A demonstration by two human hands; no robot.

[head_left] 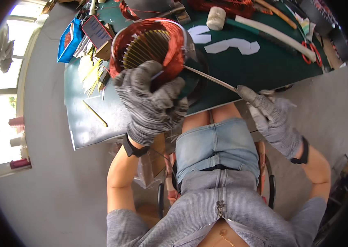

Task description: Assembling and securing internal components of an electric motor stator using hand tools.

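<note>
Your left hand (151,103) covers the near edge of the copper-wound ring (153,45) over the green tabletop (256,70), its grip too hidden to tell, while your right hand (274,119) clamps a slim rod (213,78) reaching the ring.

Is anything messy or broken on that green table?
I can't see anything plainly broken or spilled. The thin yellow strips lie in a messy jumble near the blue tray, and one yellow stick lies alone left of the gloved left hand, so it looks stray.
</note>
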